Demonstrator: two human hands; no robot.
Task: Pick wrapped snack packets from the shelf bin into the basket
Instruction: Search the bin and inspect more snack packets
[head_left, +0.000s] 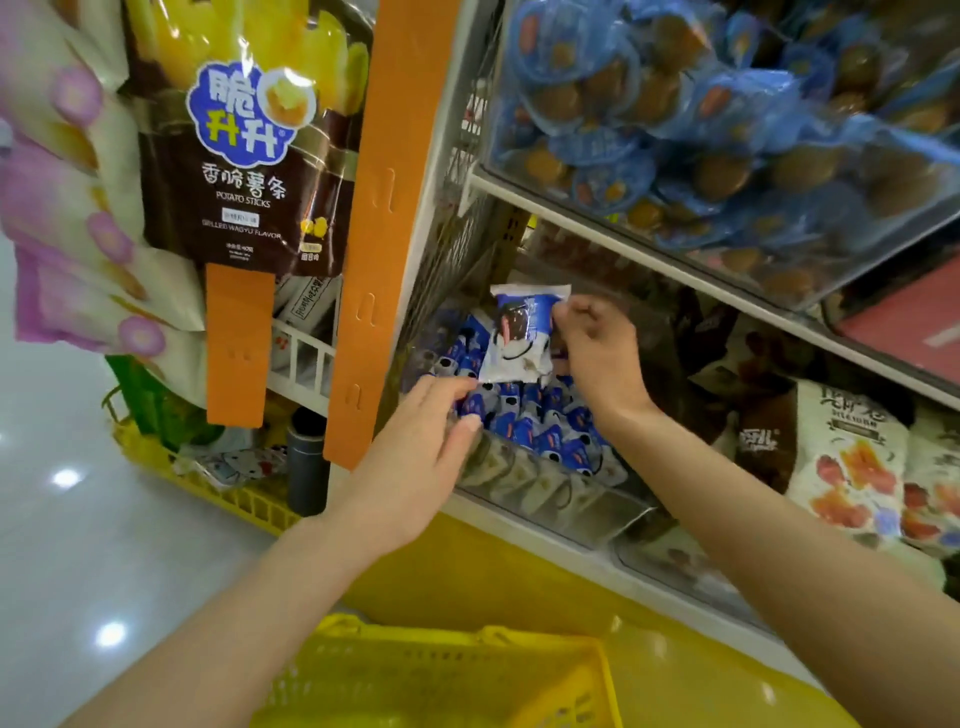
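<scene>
My right hand (592, 353) pinches a white-and-blue wrapped snack packet (522, 332) by its right edge and holds it upright above the clear shelf bin (597, 512). Several more blue packets (540, 431) lie piled in that bin. My left hand (415, 457) reaches over the bin's left front with fingers straight, the fingertips touching the blue packets just under the lifted one. A yellow plastic basket (447, 675) sits below my arms at the bottom of the view.
An orange shelf post (384, 218) stands left of the bin with hanging potato-stick bags (244, 145). An upper bin holds blue round cups (701, 119). White bags with red fruit (852, 467) fill the bin to the right. A second yellow basket (208, 483) rests on the floor at left.
</scene>
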